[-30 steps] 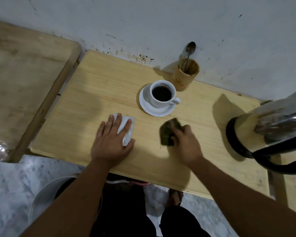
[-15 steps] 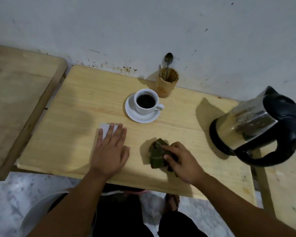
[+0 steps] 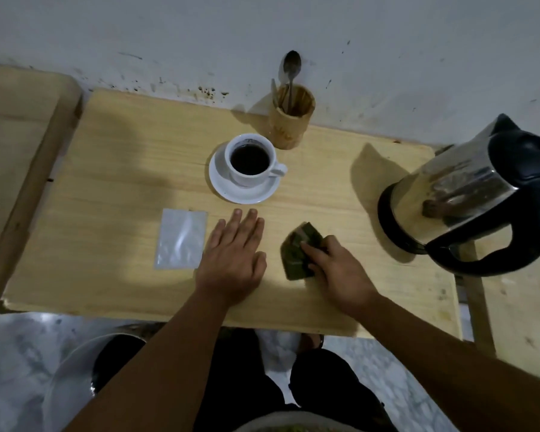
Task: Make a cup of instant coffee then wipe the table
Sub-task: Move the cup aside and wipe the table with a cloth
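A white cup (image 3: 250, 159) full of dark coffee stands on a white saucer (image 3: 243, 194) in the middle of the light wooden table (image 3: 116, 169). A white empty sachet (image 3: 181, 239) lies flat left of my left hand (image 3: 235, 258), which rests palm down on the table with fingers apart and holds nothing. My right hand (image 3: 337, 271) presses a folded dark green cloth (image 3: 298, 254) onto the table, just right of the left hand and in front of the saucer.
A wooden holder (image 3: 290, 118) with a spoon (image 3: 291, 70) stands against the wall behind the cup. A steel kettle (image 3: 468, 194) with a black handle sits at the table's right end. Other wooden surfaces flank both sides. A pale bucket (image 3: 63, 375) is below on the floor.
My left hand has come off the sachet and moved right, leaving it uncovered on the table. My right hand keeps the green cloth on the table, moved slightly.
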